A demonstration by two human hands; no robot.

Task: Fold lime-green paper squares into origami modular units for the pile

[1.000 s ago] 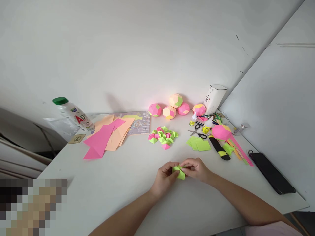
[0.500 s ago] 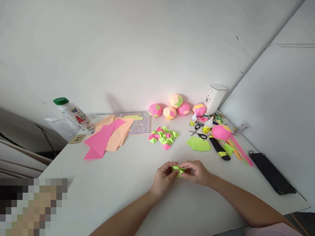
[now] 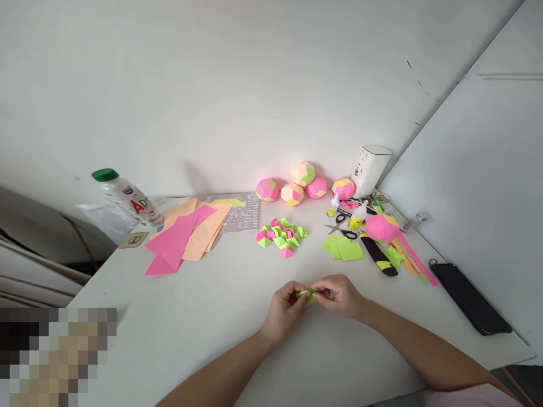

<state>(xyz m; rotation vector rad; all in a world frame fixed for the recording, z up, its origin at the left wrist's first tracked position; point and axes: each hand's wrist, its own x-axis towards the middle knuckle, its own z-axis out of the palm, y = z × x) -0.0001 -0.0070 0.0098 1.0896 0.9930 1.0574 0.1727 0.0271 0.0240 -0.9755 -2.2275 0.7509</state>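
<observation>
Between my two hands is a small piece of lime-green paper [image 3: 311, 300], partly folded and largely covered by fingers. My left hand [image 3: 288, 308] pinches its left side between thumb and fingers. On the right side, my right hand [image 3: 341, 297] grips the paper with its fingertips. Beyond the hands lies a pile of small folded pink and green paper pieces [image 3: 282, 237]. Flat green paper squares [image 3: 343, 249] rest to the right of that pile.
Scissors [image 3: 338, 228], glue bottles [image 3: 357, 216] and a black-and-yellow cutter [image 3: 379, 255] lie at the right, near a black phone [image 3: 470, 297]. Paper balls [image 3: 292, 194] stand along the wall. Pink and peach sheets [image 3: 182, 240] and a white bottle [image 3: 131, 198] are at the left.
The green paper has tilted and now shows a narrower face between my fingers. My right hand's fingers have shifted slightly on it. Everything else stays where it was.
</observation>
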